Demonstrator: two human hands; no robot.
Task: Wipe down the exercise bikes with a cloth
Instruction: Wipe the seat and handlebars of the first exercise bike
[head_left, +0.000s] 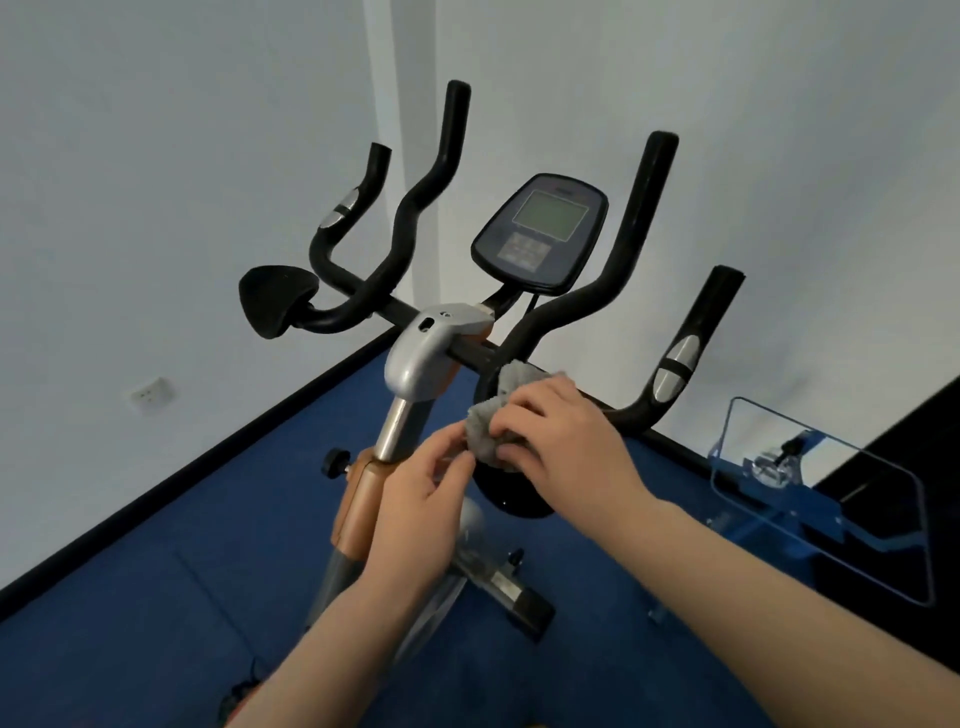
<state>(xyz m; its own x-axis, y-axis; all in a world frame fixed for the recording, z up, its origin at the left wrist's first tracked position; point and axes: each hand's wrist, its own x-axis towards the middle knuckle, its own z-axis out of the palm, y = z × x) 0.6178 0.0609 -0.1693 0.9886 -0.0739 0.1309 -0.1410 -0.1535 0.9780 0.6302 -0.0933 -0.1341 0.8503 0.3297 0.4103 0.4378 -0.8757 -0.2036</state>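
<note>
So there's this exercise bike parked in the corner of the room on blue flooring, white walls behind it, and a person leaning over the handlebars with both hands on a grey cloth. The cloth is bunched up against the right-hand elbow pad, just under where the black bar curves up. The right hand lies on top of the cloth with fingers curled over it, gripping it against the pad. The left hand comes in from below and pinches the cloth's near edge between thumb and fingertips. Behind the hands is the silver stem cover with the orange frame tube below it, and the console sits up top, its screen a blank greenish grey. The other elbow pad is over on the left side. Off to the right there's some blue machine with a clear panel.
</note>
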